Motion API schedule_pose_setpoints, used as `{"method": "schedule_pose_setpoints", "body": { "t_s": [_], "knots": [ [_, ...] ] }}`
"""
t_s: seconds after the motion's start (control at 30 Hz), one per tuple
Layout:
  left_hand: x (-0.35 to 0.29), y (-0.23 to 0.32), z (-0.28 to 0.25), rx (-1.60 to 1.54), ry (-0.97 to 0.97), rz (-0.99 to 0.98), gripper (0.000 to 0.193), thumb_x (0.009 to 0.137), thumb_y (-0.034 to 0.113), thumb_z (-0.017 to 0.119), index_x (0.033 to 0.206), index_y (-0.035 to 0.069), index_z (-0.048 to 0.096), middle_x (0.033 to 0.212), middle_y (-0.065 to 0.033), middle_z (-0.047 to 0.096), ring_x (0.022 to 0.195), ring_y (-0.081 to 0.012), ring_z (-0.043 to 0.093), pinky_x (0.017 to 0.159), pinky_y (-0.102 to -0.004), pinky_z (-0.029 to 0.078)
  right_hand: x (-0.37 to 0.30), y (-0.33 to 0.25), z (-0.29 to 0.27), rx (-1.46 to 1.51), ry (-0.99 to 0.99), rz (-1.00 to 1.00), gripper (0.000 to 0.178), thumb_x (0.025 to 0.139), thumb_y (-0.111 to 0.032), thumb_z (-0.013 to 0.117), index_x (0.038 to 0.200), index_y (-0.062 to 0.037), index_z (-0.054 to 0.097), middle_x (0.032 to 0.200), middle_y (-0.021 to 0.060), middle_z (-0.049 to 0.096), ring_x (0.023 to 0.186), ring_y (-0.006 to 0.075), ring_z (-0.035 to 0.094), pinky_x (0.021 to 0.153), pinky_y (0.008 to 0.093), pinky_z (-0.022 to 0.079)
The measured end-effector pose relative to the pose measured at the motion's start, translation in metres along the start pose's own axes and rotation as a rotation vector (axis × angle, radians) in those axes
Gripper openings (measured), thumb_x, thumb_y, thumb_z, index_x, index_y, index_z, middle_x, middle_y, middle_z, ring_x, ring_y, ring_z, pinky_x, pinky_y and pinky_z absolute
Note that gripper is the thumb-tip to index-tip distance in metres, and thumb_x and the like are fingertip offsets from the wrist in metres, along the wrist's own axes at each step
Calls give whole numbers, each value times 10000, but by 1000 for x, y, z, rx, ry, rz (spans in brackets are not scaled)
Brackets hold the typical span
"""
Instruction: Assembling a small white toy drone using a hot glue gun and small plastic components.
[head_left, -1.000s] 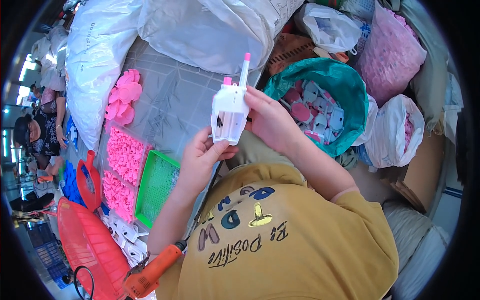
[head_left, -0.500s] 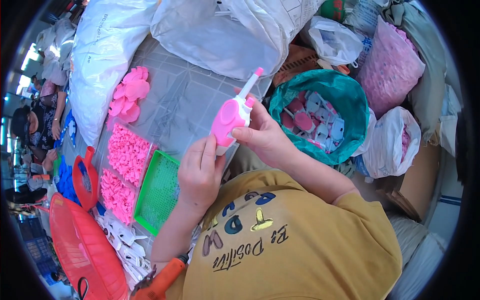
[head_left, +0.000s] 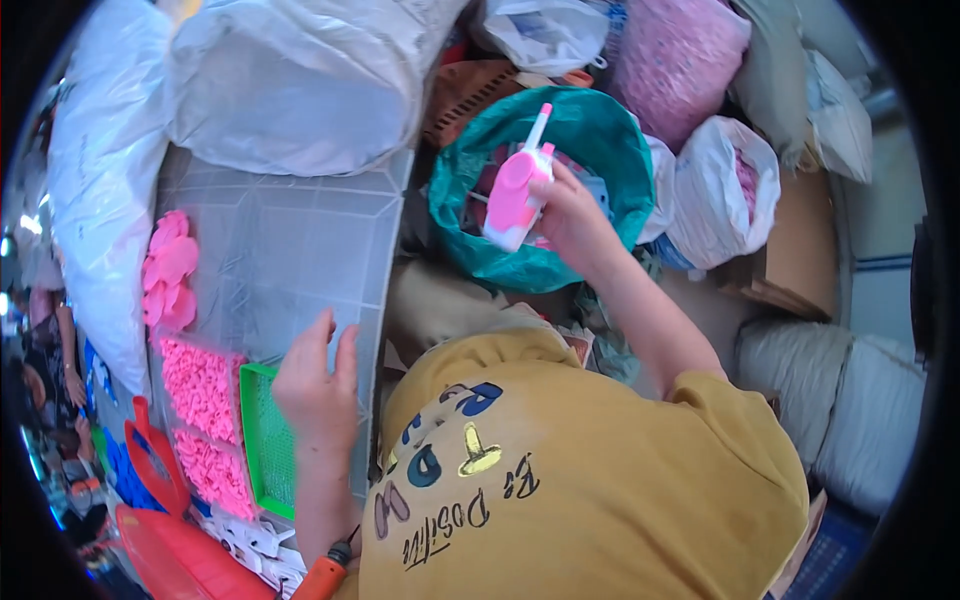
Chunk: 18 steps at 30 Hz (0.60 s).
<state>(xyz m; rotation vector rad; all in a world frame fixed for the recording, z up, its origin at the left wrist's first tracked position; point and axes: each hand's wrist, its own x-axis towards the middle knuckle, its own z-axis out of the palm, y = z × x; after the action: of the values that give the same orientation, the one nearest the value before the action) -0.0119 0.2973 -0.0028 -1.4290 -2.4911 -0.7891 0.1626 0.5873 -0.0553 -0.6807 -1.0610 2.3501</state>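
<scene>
Plastic piece (head_left: pixel 516 195), pink and white, with pink-tipped rod: over the mouth of the teal bag (head_left: pixel 453 235), pinched in the right hand (head_left: pixel 575 215). Teal bag: contains pink and white parts; beyond the table's right edge. Left hand (head_left: pixel 318 385): thumb and fingers parted, above the table (head_left: pixel 300 225), near that edge. Pink discs (head_left: pixel 170 270): piled by the table's left edge.

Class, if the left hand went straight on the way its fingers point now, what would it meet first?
Passing over the grey tabletop, the left hand would probably meet the large white sack first; the hand's height is unclear, so it might touch the tabletop sooner.
</scene>
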Motion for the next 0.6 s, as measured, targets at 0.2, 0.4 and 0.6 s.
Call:
{"method": "schedule_pose_setpoints", "body": {
  "t_s": [0.2, 0.4, 0.6],
  "knots": [
    [2, 5, 4, -100, -112, -43, 244, 864, 54, 714, 1091, -25, 672, 900, -172, 708, 785, -273, 704, 728, -353, 557, 34, 13, -129, -253, 523, 146, 496, 917, -298, 667, 1316, -64, 488, 1217, 113, 574, 1047, 307, 602, 887, 454, 474],
    [2, 7, 1, -61, -159, -20, 206, 870, 60, 705, 1058, -15, 664, 871, -173, 688, 768, -321, 678, 668, -405, 524, 68, 13, -157, -321, 643, 182, 510, 989, -313, 570, 1405, -55, 429, 1322, 140, 530, 1076, 327, 615, 910, 542, 473],
    [5, -1, -19, 26, -108, -70, 188, 873, 66, 700, 1042, -10, 666, 858, -179, 679, 760, -327, 673, 656, -406, 522, 91, -2, -72, -283, 569, -113, 359, 991, -164, 518, 1318, -14, 520, 1218, 113, 631, 1050, 226, 645, 910, 407, 494]
  ]
}}
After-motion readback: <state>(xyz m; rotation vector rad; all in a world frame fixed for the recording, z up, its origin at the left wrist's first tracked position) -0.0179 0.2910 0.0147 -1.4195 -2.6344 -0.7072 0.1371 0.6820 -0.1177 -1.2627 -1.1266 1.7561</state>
